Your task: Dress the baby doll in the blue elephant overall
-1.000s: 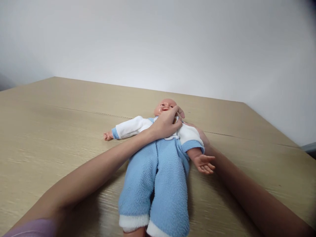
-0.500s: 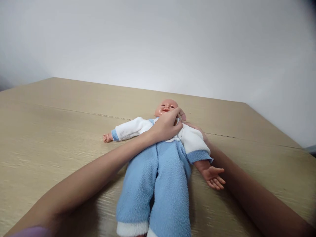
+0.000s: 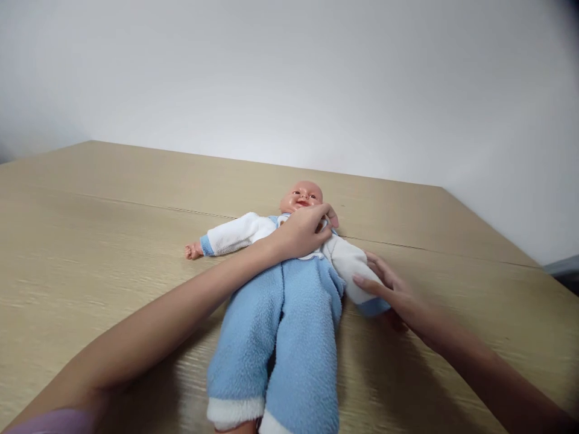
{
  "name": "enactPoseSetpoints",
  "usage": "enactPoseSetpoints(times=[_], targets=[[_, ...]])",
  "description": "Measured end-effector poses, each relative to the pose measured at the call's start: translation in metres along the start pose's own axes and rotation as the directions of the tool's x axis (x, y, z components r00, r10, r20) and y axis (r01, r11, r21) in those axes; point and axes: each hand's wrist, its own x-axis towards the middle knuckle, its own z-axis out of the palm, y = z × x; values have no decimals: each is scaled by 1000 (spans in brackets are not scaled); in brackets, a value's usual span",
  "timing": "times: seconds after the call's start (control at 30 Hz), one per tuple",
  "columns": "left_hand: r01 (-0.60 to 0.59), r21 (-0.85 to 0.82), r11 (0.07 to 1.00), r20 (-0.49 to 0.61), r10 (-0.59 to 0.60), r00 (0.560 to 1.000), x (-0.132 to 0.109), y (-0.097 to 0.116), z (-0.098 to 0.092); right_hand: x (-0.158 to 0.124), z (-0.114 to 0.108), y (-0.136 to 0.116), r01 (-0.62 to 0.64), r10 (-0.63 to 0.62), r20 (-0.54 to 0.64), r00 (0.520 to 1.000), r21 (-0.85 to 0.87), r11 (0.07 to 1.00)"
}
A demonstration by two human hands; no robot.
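A baby doll point(image 3: 301, 307) lies on its back, head away from me, in a blue and white fleece outfit. Across its chest rests my left hand point(image 3: 304, 230), fingers curled at the collar by the shoulder and closed on the clothing there. My right hand point(image 3: 384, 282) is around the white sleeve point(image 3: 353, 265) of the doll's arm on the right, thumb on top and fingers on the far side. That arm's plastic hand is mostly hidden behind my wrist. The doll's other arm point(image 3: 233, 235) stretches out to the left.
The doll lies on a light wooden table point(image 3: 113, 259) with a thin seam running across it. Behind the table stands a plain pale wall point(image 3: 289, 78). A dark object, too cut off to name, shows at the right edge.
My right hand has come from behind the doll's shoulder down along the sleeve and now grips it. That doll arm has shifted slightly. My left hand stays on the chest.
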Motion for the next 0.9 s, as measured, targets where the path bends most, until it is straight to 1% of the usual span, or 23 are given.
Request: enactPoseSetpoints(times=[0.07,0.13,0.2,0.27,0.33,0.43,0.57,0.63,0.7,0.73,0.77,0.8,0.83,0.9], targets=[[-24,67,997,0,24,1000,-1,2,-1,0,-17,15,-59,58,-9,998,-85,995],[-49,153,987,-2,50,999,-2,5,-3,2,-34,29,-84,77,-44,996,-167,982],[-55,262,963,-5,58,998,-3,8,-5,5,-48,40,-109,95,-86,992,-175,979],[-39,356,934,-7,45,999,-4,11,-7,6,-57,47,-125,109,-119,987,-145,982],[-23,402,915,-4,27,1000,-4,12,-7,7,-61,51,-85,61,-139,988,-172,982],[-24,426,904,-7,30,1000,-5,13,-8,8,-62,56,31,-94,-178,980,-327,944],[-7,471,882,-27,23,999,-8,16,-11,4,-59,56,158,-296,-192,936,-521,839],[-3,465,885,-47,28,999,-12,20,-15,-3,-53,48,253,-426,-162,890,-601,758],[-13,412,911,-86,54,995,-19,26,-20,-12,-43,37,357,-549,-120,827,-643,678],[-22,364,931,-114,68,991,-23,29,-23,-18,-36,31,410,-593,-97,799,-634,656],[-31,306,951,-142,78,987,-29,32,-27,-22,-29,25,457,-614,-72,786,-602,655],[-36,245,969,-172,80,982,-36,34,-30,-27,-21,20,494,-611,-42,791,-546,677],[-34,190,981,-200,72,977,-44,35,-32,-30,-13,15,513,-584,-6,812,-471,718],[-2,103,995,-243,27,970,-63,34,-37,-32,4,9,479,-479,78,874,-295,827]])
